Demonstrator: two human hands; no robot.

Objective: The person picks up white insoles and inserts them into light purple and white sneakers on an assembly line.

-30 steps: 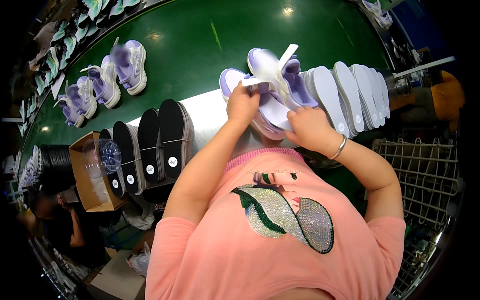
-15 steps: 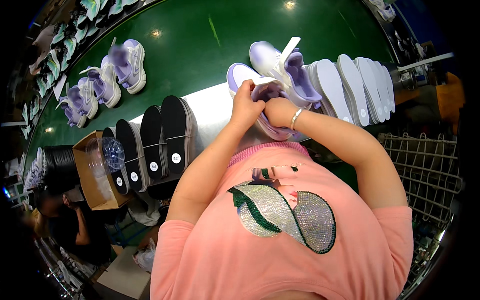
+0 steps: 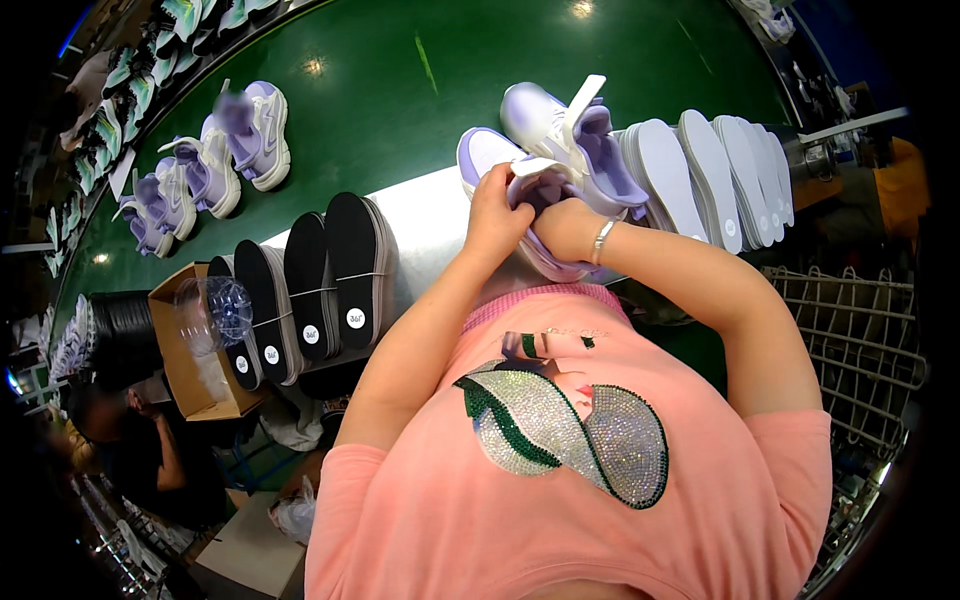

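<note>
A lilac and white sneaker [image 3: 484, 150] rests in front of me at the near edge of the table, its opening toward me. My left hand [image 3: 495, 218] pinches its white tongue between thumb and fingers. Into the opening reaches my right hand [image 3: 566, 230], a silver bracelet at the wrist; its fingers are hidden inside the shoe. A matching sneaker [image 3: 538, 118] lies just beyond, with its tongue pulled up and its opening bare. To the right of both shoes stand bundles of white insoles [image 3: 663, 178].
Banded stacks of black insoles [image 3: 353, 255] line the left near edge, beside a cardboard box [image 3: 178, 350] holding clear plastic. Several lilac sneakers [image 3: 263, 150] stand on the green table [image 3: 380, 100]. A wire basket [image 3: 850, 350] is at right; another person [image 3: 140, 460] sits at lower left.
</note>
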